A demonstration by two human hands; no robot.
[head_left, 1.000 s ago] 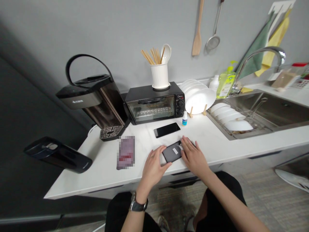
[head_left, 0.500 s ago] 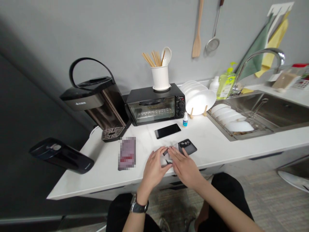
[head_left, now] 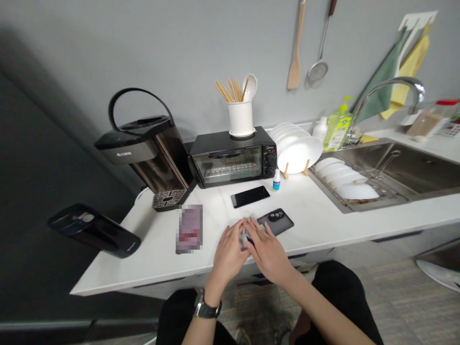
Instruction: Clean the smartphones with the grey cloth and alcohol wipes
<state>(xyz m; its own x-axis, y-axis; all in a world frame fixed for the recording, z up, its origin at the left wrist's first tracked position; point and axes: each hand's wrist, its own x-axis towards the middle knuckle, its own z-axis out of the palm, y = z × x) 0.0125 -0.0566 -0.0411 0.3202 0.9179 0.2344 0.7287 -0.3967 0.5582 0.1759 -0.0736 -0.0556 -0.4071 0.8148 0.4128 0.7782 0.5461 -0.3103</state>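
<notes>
My left hand (head_left: 230, 249) and my right hand (head_left: 270, 253) meet over the front part of the counter. Their fingers close around a small, crumpled greyish thing (head_left: 245, 238), perhaps a cloth or thin film; the fingers hide most of it. Under and beside my right fingertips lies a dark grey phone (head_left: 283, 221), camera side up, partly covered. Behind it a second phone (head_left: 250, 197) rests with its black screen up. A small white-and-blue bottle (head_left: 276, 181) stands upright by that phone. To the left is a blurred-out purple item (head_left: 190, 227).
A toaster oven (head_left: 233, 160) carries a white holder (head_left: 240, 119) with chopsticks and a spoon. Left are a water dispenser (head_left: 154, 158) and a dark, tilted-looking device (head_left: 95, 232). Right are plates on a rack (head_left: 300, 152) and a sink (head_left: 424, 170) with bowls.
My hands have drawn slightly closer together around the crumpled thing, covering more of it. More of the grey phone's left part shows. The camera view has shifted a little.
</notes>
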